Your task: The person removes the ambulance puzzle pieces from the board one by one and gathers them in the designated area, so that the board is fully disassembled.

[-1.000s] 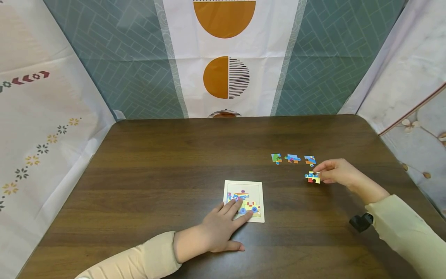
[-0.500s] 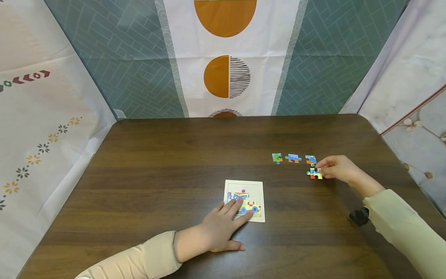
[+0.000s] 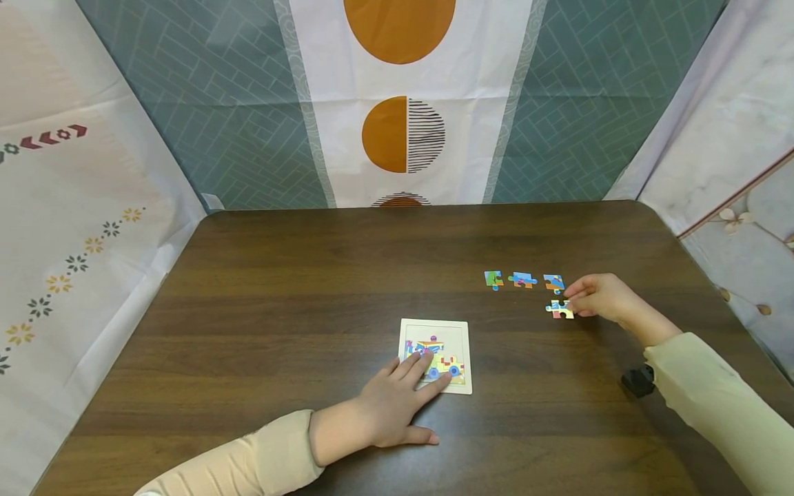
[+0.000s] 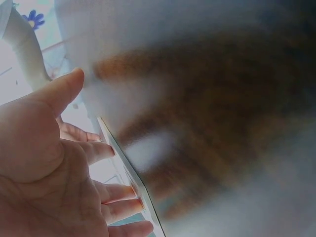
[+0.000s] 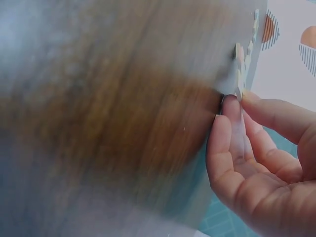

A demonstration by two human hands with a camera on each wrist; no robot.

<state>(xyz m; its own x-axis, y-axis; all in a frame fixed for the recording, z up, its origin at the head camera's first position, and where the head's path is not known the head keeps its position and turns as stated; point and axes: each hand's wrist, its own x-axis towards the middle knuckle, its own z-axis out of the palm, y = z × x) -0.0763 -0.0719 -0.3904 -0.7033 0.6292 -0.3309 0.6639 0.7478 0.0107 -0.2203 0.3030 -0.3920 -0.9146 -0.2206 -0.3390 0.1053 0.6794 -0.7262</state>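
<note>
My left hand [image 3: 397, 408] lies flat with spread fingers on a cream puzzle tray [image 3: 457, 336], covering part of its vehicle picture. In the left wrist view, the fingertips [image 4: 129, 191] press on the edge of that tray [image 4: 129, 170]. Over on the right, my right hand [image 3: 598, 297] pinches a yellow, blue and red jigsaw piece [image 3: 560, 311] at its right side between thumb and fingers. The right wrist view shows thumb and index fingertip meeting at the edge of the piece [image 5: 240, 85], seen almost edge-on.
Three more jigsaw pieces lie in a row just behind: a green-and-blue piece [image 3: 493, 278], a blue piece with orange [image 3: 523, 280] and a blue corner-like piece [image 3: 553, 282]. All rest on a dark wooden table [image 3: 279, 289]. A patterned cloth [image 3: 248, 103] hangs behind the table's far edge.
My right hand has shifted the pinched jigsaw piece slightly away and to the right, closer under the row's right-hand piece. My left hand stays on the tray.
</note>
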